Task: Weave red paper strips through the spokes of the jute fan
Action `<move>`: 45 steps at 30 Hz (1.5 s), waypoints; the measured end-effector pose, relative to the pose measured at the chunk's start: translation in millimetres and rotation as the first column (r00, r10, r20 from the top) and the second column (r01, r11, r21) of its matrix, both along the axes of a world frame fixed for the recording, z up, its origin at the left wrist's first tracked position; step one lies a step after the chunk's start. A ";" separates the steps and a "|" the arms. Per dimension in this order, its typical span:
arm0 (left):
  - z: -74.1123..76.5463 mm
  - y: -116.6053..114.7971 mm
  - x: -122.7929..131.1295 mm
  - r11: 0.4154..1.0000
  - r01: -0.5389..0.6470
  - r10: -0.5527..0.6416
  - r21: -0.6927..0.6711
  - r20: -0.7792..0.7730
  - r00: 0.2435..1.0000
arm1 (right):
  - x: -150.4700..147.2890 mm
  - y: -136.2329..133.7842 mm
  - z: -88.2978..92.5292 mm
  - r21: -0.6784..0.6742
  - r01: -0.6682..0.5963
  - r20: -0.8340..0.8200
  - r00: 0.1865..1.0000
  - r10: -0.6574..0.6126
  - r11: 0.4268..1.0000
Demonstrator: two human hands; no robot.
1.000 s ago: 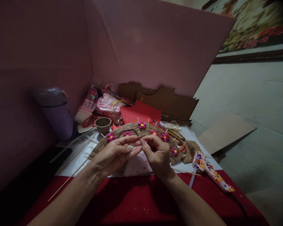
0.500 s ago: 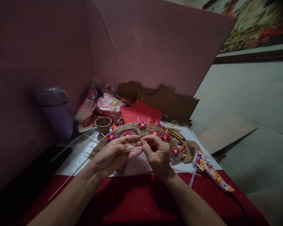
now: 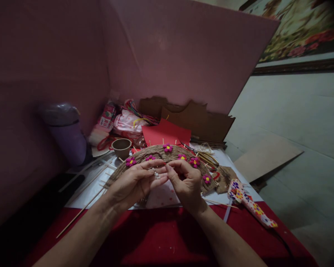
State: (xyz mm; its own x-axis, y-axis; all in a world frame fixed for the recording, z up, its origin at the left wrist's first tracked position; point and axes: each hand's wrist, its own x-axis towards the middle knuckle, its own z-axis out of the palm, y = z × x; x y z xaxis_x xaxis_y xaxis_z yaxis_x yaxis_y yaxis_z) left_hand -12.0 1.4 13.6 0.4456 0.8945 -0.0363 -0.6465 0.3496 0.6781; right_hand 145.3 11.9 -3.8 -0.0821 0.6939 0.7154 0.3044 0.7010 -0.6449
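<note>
My left hand [image 3: 133, 181] and my right hand [image 3: 185, 181] meet fingertip to fingertip over a brown woven arch [image 3: 161, 152] dotted with several pink flowers [image 3: 167, 147]. Small white beads [image 3: 156, 173] sit between the left thumb and fingers, which are curled round them. The right hand's thumb and forefinger are pinched together close to the beads; what they pinch is too small to make out. Both hands hover just above a white patterned sheet [image 3: 163, 196] on the red tablecloth [image 3: 161, 237].
A purple lidded bin [image 3: 65, 133] stands at the left by the pink wall. A small brown cup [image 3: 121, 147], red paper [image 3: 167, 133], cardboard pieces [image 3: 195, 120], wooden sticks [image 3: 80, 213] and a patterned glue gun [image 3: 249, 202] lie around the arch.
The fingers shifted slightly around the beads; otherwise both hands stay in the same place.
</note>
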 end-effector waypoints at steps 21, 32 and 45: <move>0.3 -2.1 2.8 0.995 -0.086 0.080 -0.059 -0.106 0.991 | -1.5 -2.2 4.8 0.039 0.005 -0.003 1.000 -0.005 0.999; 0.0 -2.7 1.5 0.996 -0.067 0.064 -0.055 -0.049 0.997 | -1.4 -2.4 4.5 0.027 -0.013 -0.017 1.000 0.013 1.000; 5.2 -4.9 3.8 0.998 -0.045 0.043 -0.038 -0.051 0.998 | -0.9 -2.8 2.3 0.008 0.020 0.017 1.000 -0.020 1.000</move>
State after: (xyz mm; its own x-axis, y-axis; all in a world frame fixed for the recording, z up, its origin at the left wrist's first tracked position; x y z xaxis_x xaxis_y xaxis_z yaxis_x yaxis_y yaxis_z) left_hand -8.2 -3.5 18.8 0.4025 0.9107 -0.0926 -0.6274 0.3481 0.6966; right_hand 144.4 9.0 -1.6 -0.0806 0.6898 0.7195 0.3294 0.6997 -0.6340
